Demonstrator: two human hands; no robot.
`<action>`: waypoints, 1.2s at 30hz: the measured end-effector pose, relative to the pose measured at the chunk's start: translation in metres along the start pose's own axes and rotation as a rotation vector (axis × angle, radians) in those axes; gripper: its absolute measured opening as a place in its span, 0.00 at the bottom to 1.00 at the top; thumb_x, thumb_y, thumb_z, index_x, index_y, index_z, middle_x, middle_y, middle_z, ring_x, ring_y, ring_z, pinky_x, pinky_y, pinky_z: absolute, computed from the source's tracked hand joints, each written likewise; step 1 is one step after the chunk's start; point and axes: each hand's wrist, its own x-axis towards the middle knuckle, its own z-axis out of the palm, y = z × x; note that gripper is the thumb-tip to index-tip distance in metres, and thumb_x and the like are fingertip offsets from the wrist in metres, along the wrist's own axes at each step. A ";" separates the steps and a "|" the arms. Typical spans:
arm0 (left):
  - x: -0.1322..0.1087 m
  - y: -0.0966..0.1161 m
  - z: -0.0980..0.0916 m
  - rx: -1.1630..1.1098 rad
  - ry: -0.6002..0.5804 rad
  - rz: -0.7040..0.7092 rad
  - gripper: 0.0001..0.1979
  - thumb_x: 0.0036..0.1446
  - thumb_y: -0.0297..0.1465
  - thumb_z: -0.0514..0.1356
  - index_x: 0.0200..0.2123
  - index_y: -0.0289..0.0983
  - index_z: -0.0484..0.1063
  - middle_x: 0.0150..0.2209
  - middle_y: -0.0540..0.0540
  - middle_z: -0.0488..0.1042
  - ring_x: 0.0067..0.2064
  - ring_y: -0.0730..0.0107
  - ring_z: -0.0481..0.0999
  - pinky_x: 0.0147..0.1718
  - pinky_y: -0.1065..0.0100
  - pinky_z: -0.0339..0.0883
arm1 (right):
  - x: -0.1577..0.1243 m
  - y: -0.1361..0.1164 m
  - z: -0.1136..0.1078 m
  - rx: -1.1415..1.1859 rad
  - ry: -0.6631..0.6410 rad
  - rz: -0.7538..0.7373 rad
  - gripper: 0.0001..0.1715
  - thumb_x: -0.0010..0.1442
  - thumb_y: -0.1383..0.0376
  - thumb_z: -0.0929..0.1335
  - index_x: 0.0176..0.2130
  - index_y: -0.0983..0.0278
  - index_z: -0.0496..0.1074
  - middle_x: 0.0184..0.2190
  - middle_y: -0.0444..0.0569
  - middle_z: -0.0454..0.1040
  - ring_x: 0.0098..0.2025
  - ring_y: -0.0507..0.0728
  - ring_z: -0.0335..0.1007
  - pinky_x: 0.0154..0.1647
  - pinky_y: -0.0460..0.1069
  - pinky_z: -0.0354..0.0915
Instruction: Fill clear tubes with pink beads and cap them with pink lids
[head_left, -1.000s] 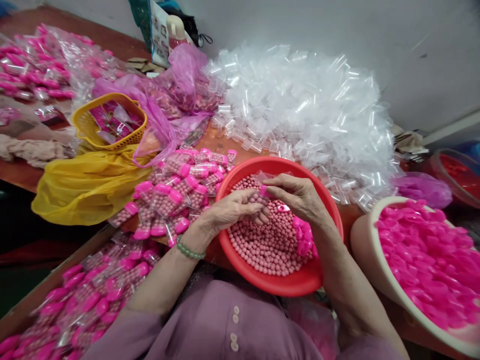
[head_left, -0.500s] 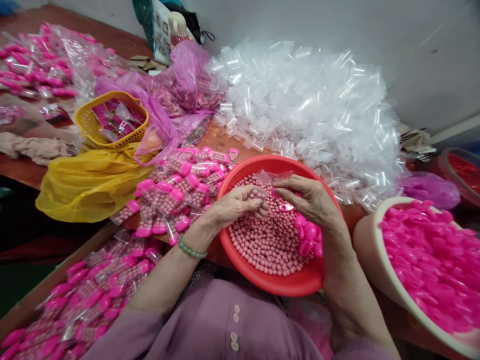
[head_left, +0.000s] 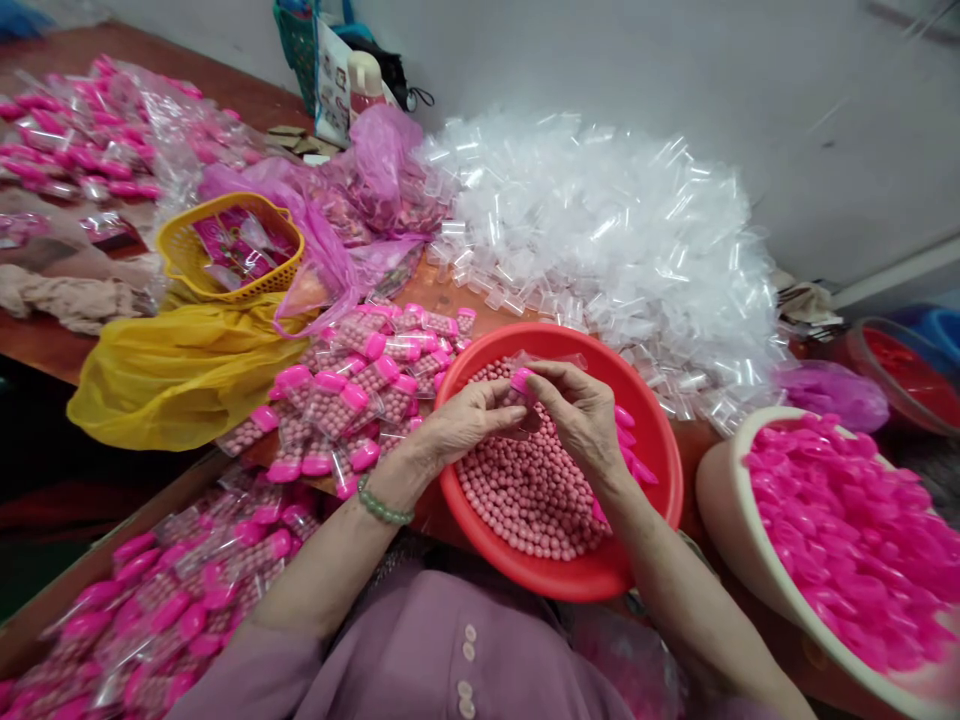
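Observation:
Over the red basin (head_left: 670, 440), my two hands meet. My left hand (head_left: 476, 415) is closed around a small clear plastic bottle, mostly hidden by the fingers. Pinched between the thumb and fingers of my right hand (head_left: 577, 410) is a bright pink cap (head_left: 520, 379), at the mouth of that bottle. Whether it is fully seated, I cannot tell. Below them, round pink beads (head_left: 536, 490) fill the basin. Loose pink caps (head_left: 634, 450) lie on the beads at its right side, partly behind my right hand.
Capped bottles of beads (head_left: 360, 390) are heaped left of the basin, more (head_left: 180, 600) in a lower space. Clear bottles (head_left: 600, 220) form a big pile behind. A cream tub (head_left: 739, 520) of pink caps stands right. A yellow basket (head_left: 176, 245) sits on a yellow bag (head_left: 172, 380).
My right hand has moved left from the loose caps to my left hand, bringing a pink cap onto the bottle's mouth. The view has shifted slightly.

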 end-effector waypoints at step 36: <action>-0.001 0.004 0.001 -0.009 0.000 0.014 0.21 0.43 0.41 0.72 0.32 0.31 0.73 0.30 0.48 0.71 0.33 0.74 0.68 0.36 0.71 0.63 | -0.008 0.007 -0.004 -0.995 -0.218 -0.800 0.36 0.57 0.55 0.66 0.56 0.75 0.59 0.42 0.64 0.75 0.43 0.66 0.71 0.42 0.58 0.64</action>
